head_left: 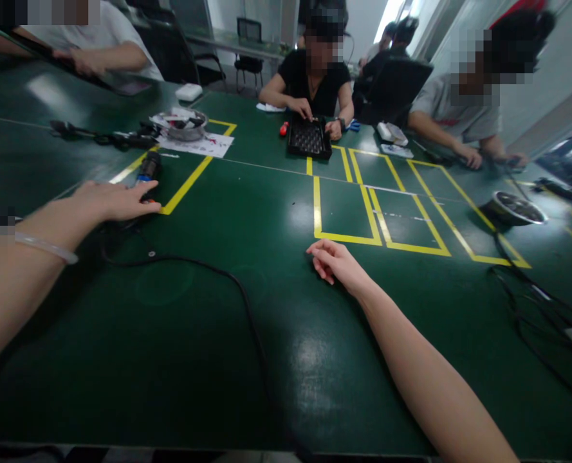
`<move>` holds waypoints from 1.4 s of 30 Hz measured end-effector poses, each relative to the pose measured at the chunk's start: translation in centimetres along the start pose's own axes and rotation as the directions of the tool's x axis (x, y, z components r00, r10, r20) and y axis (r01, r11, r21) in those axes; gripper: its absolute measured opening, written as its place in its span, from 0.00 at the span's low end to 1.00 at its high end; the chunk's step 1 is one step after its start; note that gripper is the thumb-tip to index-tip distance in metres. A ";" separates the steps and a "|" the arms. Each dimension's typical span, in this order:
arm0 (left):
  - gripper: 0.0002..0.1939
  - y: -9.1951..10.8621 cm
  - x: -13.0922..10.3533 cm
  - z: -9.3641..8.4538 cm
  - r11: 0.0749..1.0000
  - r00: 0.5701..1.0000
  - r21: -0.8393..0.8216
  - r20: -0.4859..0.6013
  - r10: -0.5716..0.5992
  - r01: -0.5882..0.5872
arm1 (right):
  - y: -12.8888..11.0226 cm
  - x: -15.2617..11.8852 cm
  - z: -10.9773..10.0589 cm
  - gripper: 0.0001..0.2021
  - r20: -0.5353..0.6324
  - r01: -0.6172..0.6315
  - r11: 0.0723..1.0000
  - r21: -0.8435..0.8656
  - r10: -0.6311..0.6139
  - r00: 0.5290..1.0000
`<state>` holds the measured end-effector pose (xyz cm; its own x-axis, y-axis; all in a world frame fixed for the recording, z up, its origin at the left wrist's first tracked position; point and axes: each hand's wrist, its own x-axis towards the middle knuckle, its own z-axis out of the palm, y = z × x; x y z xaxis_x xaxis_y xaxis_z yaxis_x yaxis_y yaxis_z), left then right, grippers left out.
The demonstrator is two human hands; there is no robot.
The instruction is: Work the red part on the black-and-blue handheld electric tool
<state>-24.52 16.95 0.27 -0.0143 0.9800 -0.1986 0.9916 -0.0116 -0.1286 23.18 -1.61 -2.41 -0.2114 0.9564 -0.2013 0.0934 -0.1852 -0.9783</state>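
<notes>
My left hand (116, 201) reaches over a dark corded-looking tool with blue and orange parts (149, 167) at the left of the green table. Its thumb and forefinger are stretched out and apart, at the tool's near part; the hand covers some of the tool, so its exact kind is hidden. A black cable (203, 262) runs from beneath that hand across the table toward me. My right hand (332, 262) rests by the near edge of a yellow-taped box, its fingers loosely curled and holding nothing.
Yellow tape (348, 238) marks boxes on the table (193, 360). A metal bowl (184, 125) stands on a paper sheet (221, 145); another bowl (517, 209) and cables (522, 308) lie right. Opposite, a person (314, 83) handles a black tray (309, 138). Others sit left and right.
</notes>
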 end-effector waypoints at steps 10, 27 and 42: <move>0.48 1.2 -0.3 -0.5 0.990 0.984 0.053 0.119 -0.133 0.127 | 0.1 0.1 0.2 0.12 -0.012 0.007 1.000 -0.014 -0.007 1.000; 0.35 10.1 -9.3 -0.5 0.951 0.992 0.294 -0.057 0.116 -0.095 | 0.4 0.2 0.3 0.11 -0.025 0.002 0.999 -0.052 -0.004 1.000; 0.34 27.8 -16.5 -0.7 0.875 0.870 0.211 -0.148 0.470 -0.436 | 1.1 0.6 1.8 0.11 -0.017 0.224 0.943 -0.245 -0.235 0.972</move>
<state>3.34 0.61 0.67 0.4725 0.8768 -0.0892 0.8465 -0.4796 -0.2311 21.38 -1.68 -3.68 -0.2110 0.9768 0.0356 0.2792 0.0952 -0.9555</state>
